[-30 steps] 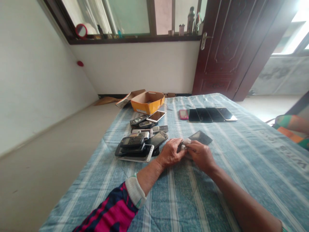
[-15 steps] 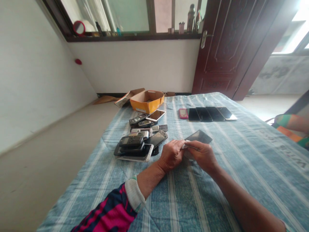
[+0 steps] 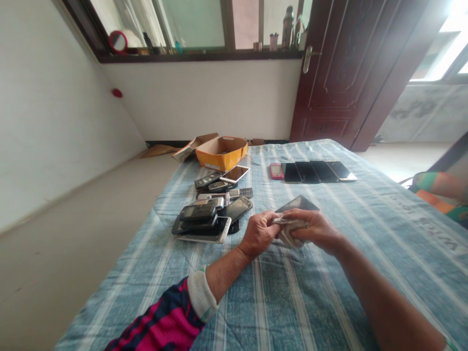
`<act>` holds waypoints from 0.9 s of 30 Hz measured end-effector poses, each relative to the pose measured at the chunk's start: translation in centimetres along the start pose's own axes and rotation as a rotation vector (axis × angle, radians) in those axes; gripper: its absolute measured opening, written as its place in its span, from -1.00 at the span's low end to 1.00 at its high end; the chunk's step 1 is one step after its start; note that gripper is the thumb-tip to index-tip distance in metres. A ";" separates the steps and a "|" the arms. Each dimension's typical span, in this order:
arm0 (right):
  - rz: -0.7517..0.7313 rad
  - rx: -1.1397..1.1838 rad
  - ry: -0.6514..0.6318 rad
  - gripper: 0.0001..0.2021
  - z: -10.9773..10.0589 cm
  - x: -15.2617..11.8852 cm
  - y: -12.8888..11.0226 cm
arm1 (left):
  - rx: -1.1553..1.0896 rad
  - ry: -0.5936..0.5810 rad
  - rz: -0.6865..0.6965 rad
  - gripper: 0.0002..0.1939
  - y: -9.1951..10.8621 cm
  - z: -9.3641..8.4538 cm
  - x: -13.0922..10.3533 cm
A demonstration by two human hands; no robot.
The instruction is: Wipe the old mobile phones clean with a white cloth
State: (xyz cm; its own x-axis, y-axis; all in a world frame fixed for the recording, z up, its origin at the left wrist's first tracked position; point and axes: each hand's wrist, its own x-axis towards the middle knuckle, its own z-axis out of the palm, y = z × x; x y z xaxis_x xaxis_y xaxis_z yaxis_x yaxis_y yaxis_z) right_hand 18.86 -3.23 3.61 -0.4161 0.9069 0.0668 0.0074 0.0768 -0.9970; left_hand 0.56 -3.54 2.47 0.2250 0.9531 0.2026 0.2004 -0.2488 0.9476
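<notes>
Possibly, right hand (image 3: 321, 231), clutching crumpled white fabric cloth (image 3: 291, 237) against left hand (image 3: 258, 232) (its hold hidden), could, by pushing forward, shove the flat, dark, glossy rectangular device (image 3: 299, 203) lying just beyond

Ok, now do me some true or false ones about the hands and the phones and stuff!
1. The right hand holds a whitish cloth. True.
2. Only one hand is near that cloth. False: the left hand is right by it too.
3. A small pink gadget lies at one end of a row of phones. True.
4. There's a closed green box. False: the orange box is open.
5. The door is dark red. True.
</notes>
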 end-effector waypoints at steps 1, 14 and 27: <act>0.024 0.020 0.006 -0.64 -0.2 0.0 0.2 | -0.086 -0.029 -0.021 -0.87 0.0 0.1 0.0; 0.098 0.200 0.072 -0.74 -1.4 -0.1 0.3 | -0.499 -0.215 -0.264 -0.60 0.7 -0.3 0.0; 0.005 0.216 0.197 -0.59 0.9 0.4 0.0 | -0.277 0.136 -0.119 -0.66 0.0 0.3 0.3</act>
State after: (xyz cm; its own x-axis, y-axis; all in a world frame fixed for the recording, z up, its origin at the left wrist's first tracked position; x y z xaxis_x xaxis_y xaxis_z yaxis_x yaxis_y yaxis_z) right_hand 17.92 -3.23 3.59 -0.2321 0.9716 0.0471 -0.1933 0.0014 -0.9811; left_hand 0.92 -3.32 2.46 0.0827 0.9916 0.0998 -0.0535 -0.0956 0.9940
